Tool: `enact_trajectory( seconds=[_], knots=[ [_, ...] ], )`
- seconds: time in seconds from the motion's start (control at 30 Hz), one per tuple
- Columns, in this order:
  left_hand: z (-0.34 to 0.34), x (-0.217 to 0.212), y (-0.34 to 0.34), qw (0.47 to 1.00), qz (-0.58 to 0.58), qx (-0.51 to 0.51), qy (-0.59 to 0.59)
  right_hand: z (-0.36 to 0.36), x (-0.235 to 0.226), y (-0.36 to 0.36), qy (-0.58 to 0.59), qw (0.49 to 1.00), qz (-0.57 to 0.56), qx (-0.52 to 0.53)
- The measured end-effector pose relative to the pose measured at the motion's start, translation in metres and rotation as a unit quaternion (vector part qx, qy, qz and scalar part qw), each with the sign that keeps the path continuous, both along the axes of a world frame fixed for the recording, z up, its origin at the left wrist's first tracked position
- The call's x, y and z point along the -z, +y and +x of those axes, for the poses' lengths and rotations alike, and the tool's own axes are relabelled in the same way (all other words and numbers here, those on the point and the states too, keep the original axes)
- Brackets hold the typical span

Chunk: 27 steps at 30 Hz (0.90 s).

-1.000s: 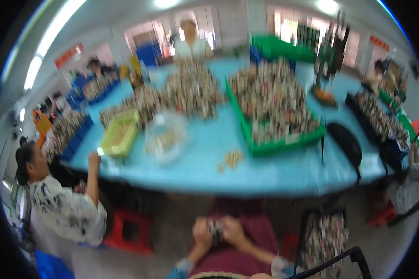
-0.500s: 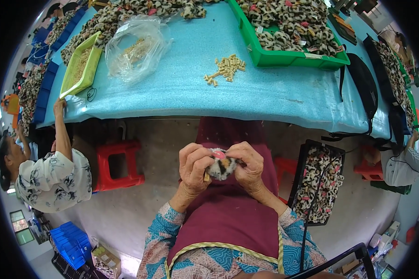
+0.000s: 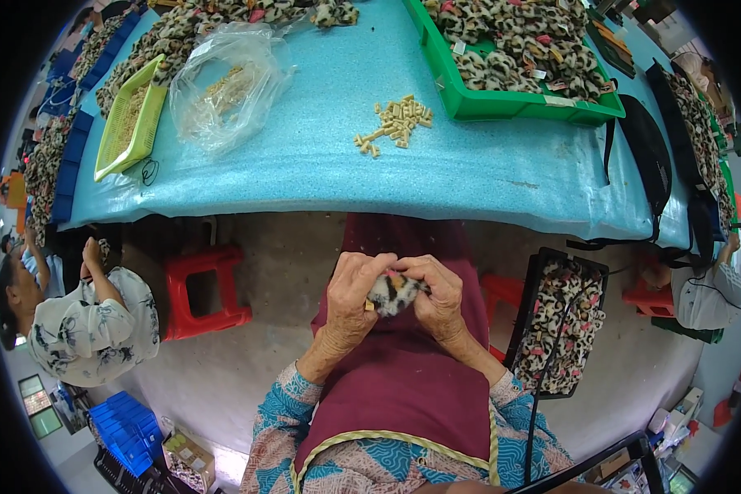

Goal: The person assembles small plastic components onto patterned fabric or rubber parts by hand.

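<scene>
Below, both hands' grip, left hand (image 3: pixel 350 300) and right hand (image 3: pixel 438 298), clamped on leopard-print plush piece (image 3: pixel 392 292).

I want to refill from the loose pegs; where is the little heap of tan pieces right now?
In the head view the heap of tan pieces lies on the blue table, centre, between the clear plastic bag and the green tray.

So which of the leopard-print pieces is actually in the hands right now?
The small leopard-print piece pinched between the left hand and right hand over the lap; the others lie in the green tray and black basket.
</scene>
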<state>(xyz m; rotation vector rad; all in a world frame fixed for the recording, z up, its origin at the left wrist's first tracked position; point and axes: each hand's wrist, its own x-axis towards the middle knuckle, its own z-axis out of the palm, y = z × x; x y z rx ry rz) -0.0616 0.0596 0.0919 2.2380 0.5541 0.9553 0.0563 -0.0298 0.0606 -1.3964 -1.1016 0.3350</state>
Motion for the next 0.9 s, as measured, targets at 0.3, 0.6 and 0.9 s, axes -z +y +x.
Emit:
enact_trajectory(
  seconds=[0.3,0.6,0.9],
  knots=[
    [-0.005,0.002,-0.005,0.999,-0.031,0.001,0.031,0.003,0.001,-0.010,-0.044,0.999,0.001,-0.014],
    [-0.023,-0.012,-0.010,0.997,0.058,0.053,-0.015,-0.008,-0.013,-0.027,0.005,0.997,0.040,-0.068],
    [-0.036,-0.022,-0.005,0.987,0.086,0.126,-0.056,-0.008,-0.033,-0.031,0.044,0.993,0.065,-0.085]
  ],
)
